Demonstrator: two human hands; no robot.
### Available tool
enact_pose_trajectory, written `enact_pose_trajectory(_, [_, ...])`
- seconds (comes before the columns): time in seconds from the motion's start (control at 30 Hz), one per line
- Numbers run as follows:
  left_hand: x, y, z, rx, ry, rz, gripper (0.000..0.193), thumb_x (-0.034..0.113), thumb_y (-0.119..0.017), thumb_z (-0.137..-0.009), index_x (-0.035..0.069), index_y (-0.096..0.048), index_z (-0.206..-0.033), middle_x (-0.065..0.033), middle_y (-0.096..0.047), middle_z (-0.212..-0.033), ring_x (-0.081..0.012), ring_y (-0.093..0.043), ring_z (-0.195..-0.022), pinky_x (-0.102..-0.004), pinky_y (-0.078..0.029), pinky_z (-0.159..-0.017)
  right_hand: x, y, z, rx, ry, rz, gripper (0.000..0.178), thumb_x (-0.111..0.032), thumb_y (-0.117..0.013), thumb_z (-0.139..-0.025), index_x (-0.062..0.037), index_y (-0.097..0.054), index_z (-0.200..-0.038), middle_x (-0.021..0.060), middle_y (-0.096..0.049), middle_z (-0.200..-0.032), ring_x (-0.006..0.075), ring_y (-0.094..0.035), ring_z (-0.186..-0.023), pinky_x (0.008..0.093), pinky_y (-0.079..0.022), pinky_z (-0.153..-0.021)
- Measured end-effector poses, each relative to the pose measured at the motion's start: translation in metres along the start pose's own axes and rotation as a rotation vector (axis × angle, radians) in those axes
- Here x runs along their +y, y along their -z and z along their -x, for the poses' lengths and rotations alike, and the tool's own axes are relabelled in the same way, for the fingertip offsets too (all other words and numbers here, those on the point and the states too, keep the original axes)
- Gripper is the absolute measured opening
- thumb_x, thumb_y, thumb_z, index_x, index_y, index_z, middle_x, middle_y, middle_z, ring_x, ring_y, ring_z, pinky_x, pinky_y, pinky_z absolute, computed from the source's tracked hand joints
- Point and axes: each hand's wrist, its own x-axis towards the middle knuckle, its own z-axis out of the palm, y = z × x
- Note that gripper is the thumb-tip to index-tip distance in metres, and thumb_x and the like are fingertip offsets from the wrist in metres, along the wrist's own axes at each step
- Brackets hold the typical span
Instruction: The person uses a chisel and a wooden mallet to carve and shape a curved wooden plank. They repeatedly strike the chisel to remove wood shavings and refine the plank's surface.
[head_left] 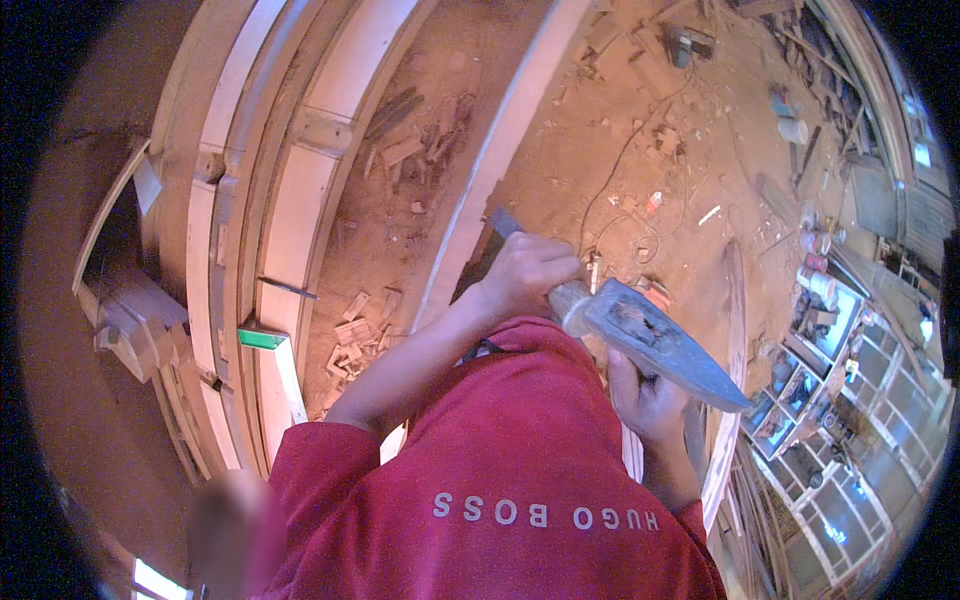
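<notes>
wooden dust and offcuts cover the floor [640,150] all round this person in the red shirt [500,480], who leans over a long pale plank [490,170] with an adze-like tool. the left hand [525,275] is wrapped tight round the wooden handle [570,300], just behind the head, fingers fully curled. the right hand [645,400] sits below the broad grey blade [670,350], fingers bent as if round a piece of wood, though what it grips is mostly hidden under the blade, so i cannot tell for sure. the blade's point runs out to the right, just above that right hand.

what worries me, standing here: the blade and the right hand are very near each other. a slip or a glancing stroke could, i'd judge, bring the edge down onto those fingers. gripping so near the head gives control but little room to correct a slip. scraps of wood [350,340] lie underfoot, and a thin dark cable [620,160] trails across the floor, so a shifted foot might roll or catch and throw the stroke off. curved frames [300,190] stacked on the left crowd that side, leaving little room to step away. chips flying up toward the face seem likely too.
</notes>
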Motion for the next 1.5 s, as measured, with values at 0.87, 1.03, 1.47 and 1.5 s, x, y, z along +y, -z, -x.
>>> enact_pose_trajectory(0.87, [-0.009, 0.003, 0.003, 0.089, 0.095, -0.084, 0.021, 0.015, -0.077, -0.068, 0.007, -0.058, -0.070, -0.0088, -0.057, -0.061, -0.0264, -0.058, -0.052, -0.0362, -0.041, -0.047, 0.014, 0.001, 0.007, -0.137, -0.107, 0.021, 0.021, -0.012, -0.068, -0.083, 0.0001, -0.066, -0.099, 0.0177, -0.067, -0.093, 0.0336, -0.067, -0.079, 0.0387, -0.054, -0.068])
enact_pose_trajectory(1.03, [-0.009, 0.007, 0.003, 0.127, 0.120, -0.059, 0.020, 0.014, -0.078, -0.068, 0.007, -0.059, -0.072, -0.0084, -0.058, -0.062, -0.0261, -0.059, -0.053, -0.0356, -0.041, -0.047, 0.009, 0.006, 0.000, -0.114, -0.035, 0.034, 0.021, -0.012, -0.068, -0.083, -0.0010, -0.066, -0.100, 0.0175, -0.067, -0.091, 0.0335, -0.067, -0.077, 0.0401, -0.053, -0.066])
enact_pose_trajectory(1.47, [-0.036, 0.012, 0.031, 0.185, 0.189, -0.144, 0.020, 0.013, -0.077, -0.067, 0.007, -0.058, -0.071, -0.0096, -0.056, -0.063, -0.0256, -0.058, -0.055, -0.0354, -0.041, -0.049, 0.019, -0.007, 0.000, -0.197, -0.008, 0.180, 0.031, -0.020, -0.069, -0.080, -0.0069, -0.062, -0.107, 0.0131, -0.067, -0.091, 0.0311, -0.068, -0.071, 0.0382, -0.055, -0.062])
enact_pose_trajectory(1.5, [-0.037, 0.010, 0.035, 0.238, 0.190, -0.145, 0.020, 0.013, -0.077, -0.068, 0.007, -0.058, -0.071, -0.0097, -0.056, -0.063, -0.0258, -0.058, -0.055, -0.0357, -0.041, -0.048, 0.022, -0.009, 0.002, -0.204, -0.003, 0.166, 0.030, -0.020, -0.070, -0.080, -0.0068, -0.063, -0.106, 0.0130, -0.067, -0.091, 0.0309, -0.068, -0.070, 0.0375, -0.055, -0.063])
